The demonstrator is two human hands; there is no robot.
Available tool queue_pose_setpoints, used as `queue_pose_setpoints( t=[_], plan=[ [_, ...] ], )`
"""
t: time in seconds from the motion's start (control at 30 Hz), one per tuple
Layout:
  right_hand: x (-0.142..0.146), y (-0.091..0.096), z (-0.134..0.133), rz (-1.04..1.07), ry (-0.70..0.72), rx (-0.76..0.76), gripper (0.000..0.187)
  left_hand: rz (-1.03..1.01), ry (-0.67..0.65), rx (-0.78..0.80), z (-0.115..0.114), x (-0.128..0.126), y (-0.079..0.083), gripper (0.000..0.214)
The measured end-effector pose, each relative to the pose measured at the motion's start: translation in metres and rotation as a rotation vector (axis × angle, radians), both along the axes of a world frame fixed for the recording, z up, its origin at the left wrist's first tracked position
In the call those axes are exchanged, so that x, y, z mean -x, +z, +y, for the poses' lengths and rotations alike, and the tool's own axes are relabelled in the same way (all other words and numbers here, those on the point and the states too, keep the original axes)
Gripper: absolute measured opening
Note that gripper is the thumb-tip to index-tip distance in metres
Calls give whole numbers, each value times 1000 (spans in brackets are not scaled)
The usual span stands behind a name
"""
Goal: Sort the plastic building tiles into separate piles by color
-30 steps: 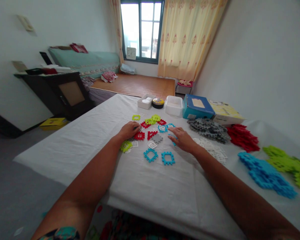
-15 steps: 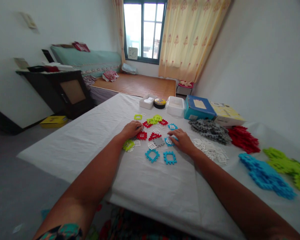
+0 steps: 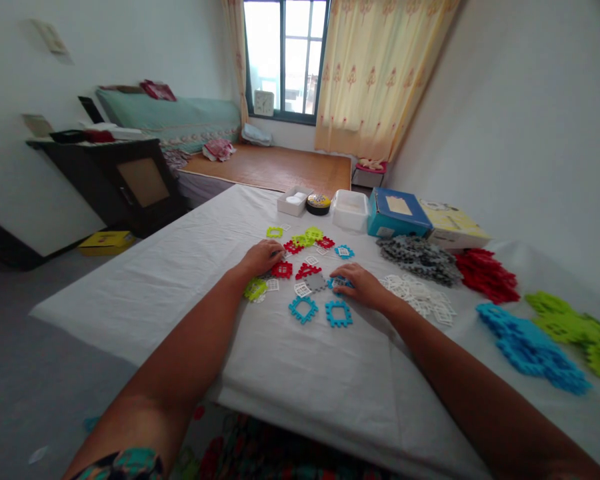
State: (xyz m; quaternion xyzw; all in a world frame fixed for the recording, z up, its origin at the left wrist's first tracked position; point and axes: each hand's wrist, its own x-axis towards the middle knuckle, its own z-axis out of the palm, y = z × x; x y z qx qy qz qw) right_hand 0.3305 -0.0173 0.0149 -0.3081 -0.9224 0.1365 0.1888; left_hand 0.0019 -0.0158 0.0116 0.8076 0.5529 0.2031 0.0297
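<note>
My left hand (image 3: 264, 257) rests on the cloth at the left of the loose pieces, fingers bent together; whatever is under them is hidden. Beside its fingertips lies a red window piece (image 3: 283, 269). A green piece (image 3: 255, 289) and a white lattice piece (image 3: 273, 285) are near its wrist. My right hand (image 3: 360, 284) has thumb and fingers around a blue toothed piece (image 3: 331, 283) with a white lattice on it. Two blue toothed frames (image 3: 293, 311) lie nearer me. A grey piece (image 3: 316, 282) and a red triangular piece (image 3: 307, 271) sit between my hands.
Sorted heaps lie to the right: grey (image 3: 417, 259), white (image 3: 420, 299), red (image 3: 486, 275), blue (image 3: 533, 347) and green pieces (image 3: 575, 327). Along the back stand a white box (image 3: 291, 208), a round tin (image 3: 319, 205), a clear tub (image 3: 350, 220) and a blue box (image 3: 397, 223).
My right hand has moved slightly left and down, its fingers closing in over the blue piece with the white lattice. My left hand has stayed in nearly the same place.
</note>
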Motion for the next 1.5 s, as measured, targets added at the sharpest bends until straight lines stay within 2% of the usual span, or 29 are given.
queue_pose_setpoints(
  t=[0.13,0.33,0.5,0.7,0.83,0.9,0.97,1.1,1.17,1.27,1.4,1.5],
  plan=[
    [3,-1,-3,99,-62,121,19,-1,-8,-4,1,1,-2,33],
    [1,-7,0,57,-149,-44,28,2,-1,0,2,1,-1,33],
    [-2,-5,6,4,-175,31,27,-1,1,6,1,0,1,33],
    [2,-3,0,109,-234,102,34,2,-6,1,2,0,0,34],
    [2,6,0,179,-236,180,25,-11,-11,-4,1,1,0,34],
    [-12,15,8,203,-227,211,21,-19,-7,-3,1,0,0,34],
    [-38,26,20,197,-240,209,23,-20,-4,-4,0,0,1,34],
    [-92,39,42,-10,-281,229,29,-4,-20,-7,1,1,0,35],
    [-99,39,43,-72,-333,157,27,2,-20,-13,2,1,-1,36],
    [-76,31,31,-22,-315,36,24,6,-20,-18,3,2,-3,35],
    [-27,18,10,-72,-154,74,29,5,-18,-21,3,3,-3,35],
    [-11,14,3,-151,-152,91,29,10,-30,-20,3,3,-3,35]
  ],
)
